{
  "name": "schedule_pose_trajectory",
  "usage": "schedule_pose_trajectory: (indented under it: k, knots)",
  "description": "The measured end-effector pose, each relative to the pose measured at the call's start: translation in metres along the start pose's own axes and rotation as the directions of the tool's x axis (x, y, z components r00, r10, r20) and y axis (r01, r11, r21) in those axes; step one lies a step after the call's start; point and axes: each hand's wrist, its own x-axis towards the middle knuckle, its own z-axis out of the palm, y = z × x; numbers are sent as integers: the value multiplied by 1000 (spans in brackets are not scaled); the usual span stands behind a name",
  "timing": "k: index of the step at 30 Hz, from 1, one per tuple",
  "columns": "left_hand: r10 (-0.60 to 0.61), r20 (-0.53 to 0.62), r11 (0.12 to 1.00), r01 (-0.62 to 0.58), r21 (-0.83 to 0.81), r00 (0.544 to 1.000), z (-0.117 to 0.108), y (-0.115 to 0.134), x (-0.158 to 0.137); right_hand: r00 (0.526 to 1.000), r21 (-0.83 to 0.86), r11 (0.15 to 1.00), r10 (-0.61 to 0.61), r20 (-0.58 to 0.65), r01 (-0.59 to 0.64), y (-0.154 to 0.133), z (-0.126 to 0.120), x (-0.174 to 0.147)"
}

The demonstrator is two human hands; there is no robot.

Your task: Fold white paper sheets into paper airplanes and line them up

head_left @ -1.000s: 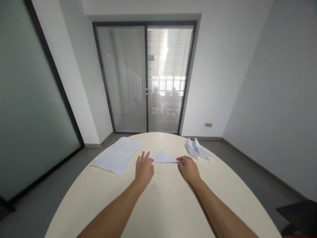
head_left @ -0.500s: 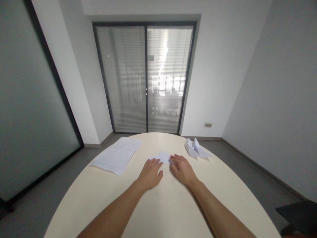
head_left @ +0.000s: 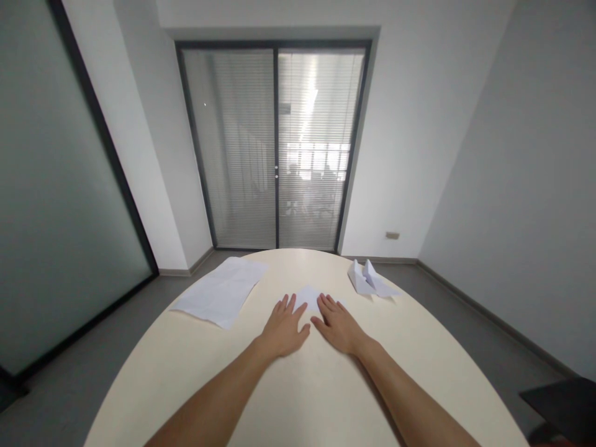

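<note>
A small folded piece of white paper (head_left: 307,298) lies on the pale round table (head_left: 298,397), its pointed top facing away from me. My left hand (head_left: 285,326) rests on its left part, fingers stretched out and thumb apart. On its right part lies my right hand (head_left: 339,323), palm down, with the fingers extended and the thumb pointing inward. Both hands cover much of the paper, so its full outline is hidden.
Flat white paper (head_left: 221,292) lies at the table's left. Folded white paper shapes (head_left: 370,279) with upright points stand at the back right. Beyond the table is a glass door with blinds (head_left: 277,149). A dark object (head_left: 563,403) shows at lower right.
My right hand has flattened, its fingers straighter and its thumb moved inward. The fingers of my left hand have spread a little wider on the folded paper.
</note>
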Motion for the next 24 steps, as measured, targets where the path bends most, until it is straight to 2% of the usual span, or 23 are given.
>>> schedule_pose_trajectory:
  k: [4, 8, 16, 21, 24]
  knots:
    - [-21, 6, 1000, 21, -7, 1000, 3, -2, 0, 995, -25, 995, 94, -33, -95, 3, 4, 2]
    - [-24, -38, 1000, 24, -2, 999, 5, -2, 0, 991, -26, 992, 120, -65, -122, 5, 3, 2]
    - [28, -121, 999, -32, -33, 992, 4, -3, 1, 998, 12, 1000, -22, -63, 23, 10, -6, 0]
    - [118, -91, 990, -124, -63, 989, 2, -4, 1, 992, 76, 989, -125, -24, 126, 6, -5, 0]
    - [153, -83, 985, -158, -61, 985, -2, -3, 2, 989, 95, 985, -144, -20, 145, 3, -8, -1]
